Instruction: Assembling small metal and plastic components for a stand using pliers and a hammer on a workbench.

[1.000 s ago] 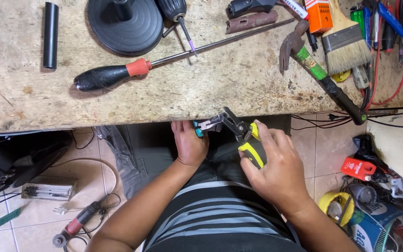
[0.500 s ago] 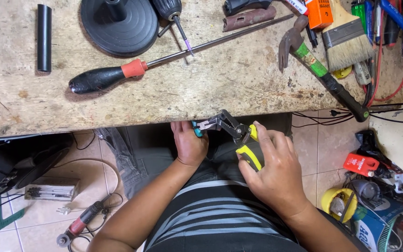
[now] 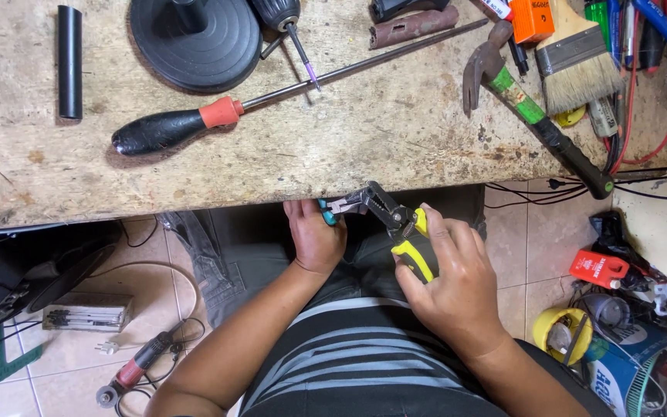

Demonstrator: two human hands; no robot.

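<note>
My right hand [image 3: 457,282] grips a pair of wire strippers [image 3: 391,220] with black and yellow handles, just below the workbench's front edge. Its jaws point left toward my left hand [image 3: 314,235]. My left hand is closed around a small teal piece [image 3: 326,212] held at the tool's tip; most of that piece is hidden in my fingers. Both hands hover over my lap, in front of the worn wooden workbench [image 3: 364,147].
On the bench lie a long screwdriver [image 3: 194,123] with black and red handle, a black round base [image 3: 194,38], a black tube [image 3: 69,62], a hammer [image 3: 530,112], a paintbrush [image 3: 577,62]. A rotary tool [image 3: 137,371] and cables lie on the tiled floor; cans and bottles stand at right.
Both hands stay in nearly the same place; the strippers and the left hand have shifted only slightly against each other.
</note>
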